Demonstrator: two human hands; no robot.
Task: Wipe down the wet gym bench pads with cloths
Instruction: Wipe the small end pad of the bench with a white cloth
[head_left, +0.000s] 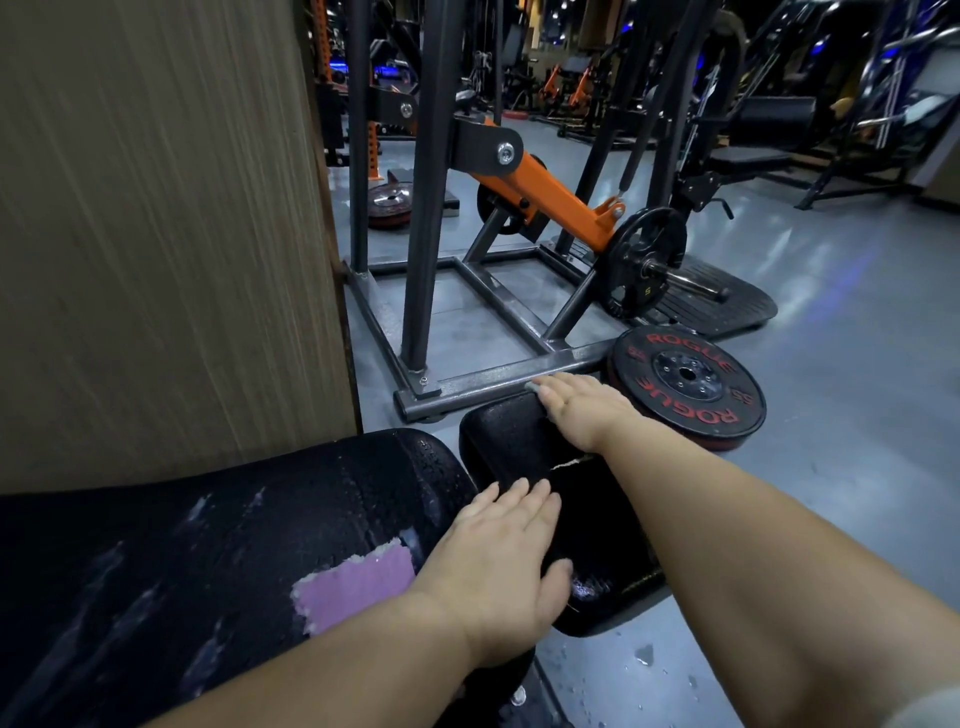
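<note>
Grey gym flooring (831, 364) lies under a small black water-beaded seat pad (509, 447), its long axis running away from the viewer. Beside it, a larger wet black back pad (208, 545) stretches left. The left hand (498, 561) lies flat, fingers together, on the seat pad's near part, with a purple cloth (358, 587) at its wrist. The right hand (582, 405) presses flat on the far end, a pale frayed cloth edge (531, 386) at its fingertips.

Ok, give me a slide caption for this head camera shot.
Left hand and right hand lie flat on the wet seat pad; a purple cloth rests on the back pad.
</note>
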